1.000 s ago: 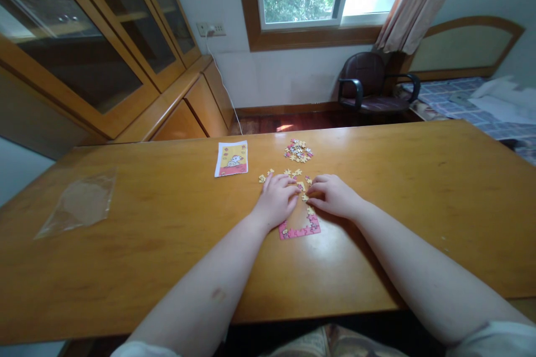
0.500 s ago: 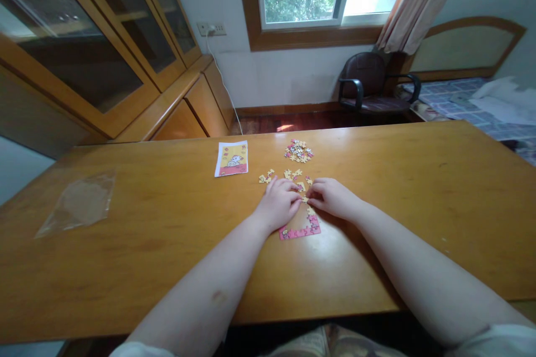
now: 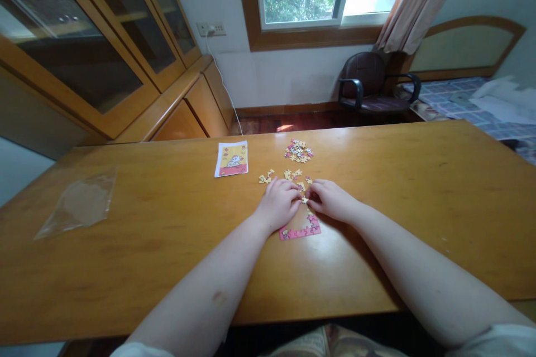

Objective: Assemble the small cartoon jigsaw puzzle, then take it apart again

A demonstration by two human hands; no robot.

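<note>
A partly built pink puzzle frame (image 3: 302,228) lies on the wooden table (image 3: 167,234) in front of me. My left hand (image 3: 278,202) rests over its left side with fingers curled down. My right hand (image 3: 330,199) sits over its right side, fingertips pinched on a small yellow puzzle piece (image 3: 305,199) between the two hands. Loose yellow pieces (image 3: 288,175) lie just beyond my fingers, and a heap of pieces (image 3: 298,151) is farther back.
A picture card (image 3: 231,158) lies left of the heap. A clear plastic bag (image 3: 77,202) sits at the table's far left. Wooden cabinets (image 3: 104,50) line the left wall. A dark armchair (image 3: 372,86) stands under the window beyond the table.
Both hands drew slightly closer together over the frame's top edge; more of the loose yellow pieces beyond my left hand now show.
</note>
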